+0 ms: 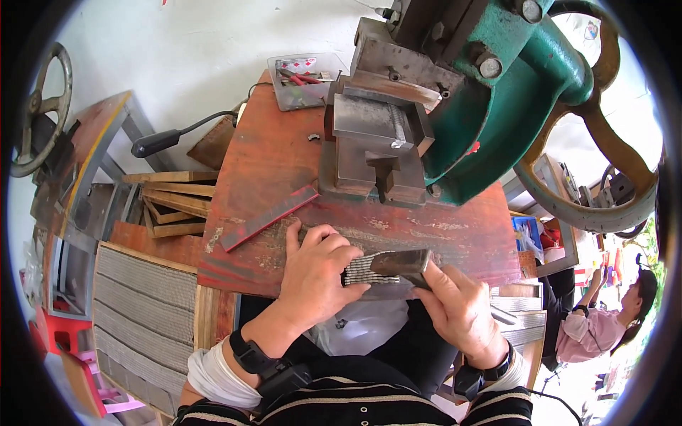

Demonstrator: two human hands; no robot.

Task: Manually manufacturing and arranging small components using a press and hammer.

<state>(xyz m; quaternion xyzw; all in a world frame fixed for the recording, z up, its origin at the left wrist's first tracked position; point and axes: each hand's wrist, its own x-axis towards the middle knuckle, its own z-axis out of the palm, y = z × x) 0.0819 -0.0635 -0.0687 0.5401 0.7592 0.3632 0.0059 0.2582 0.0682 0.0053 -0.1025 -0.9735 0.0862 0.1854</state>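
My left hand point(320, 273) is closed around a stack of thin metal strips point(361, 270), just past the front edge of the table. Fingers and thumb press the stack from both sides. In my right hand point(458, 305) is a hammer-like tool with a dark, worn metal block head point(401, 263). The head lies against the right end of the strips, and a pale metal shaft point(504, 315) shows beyond my palm. My fingers hide the grip. A red-edged flat bar point(270, 218) rests on the table beyond my left hand.
A green hand press point(511, 106) with a large wheel point(604, 206) and steel die blocks point(376, 160) stands on the worn red table point(455, 245). A clear tool bin point(302, 99) sits at the back. Trays of metal strips point(145, 319) lie left. Another person point(593, 326) is at the right.
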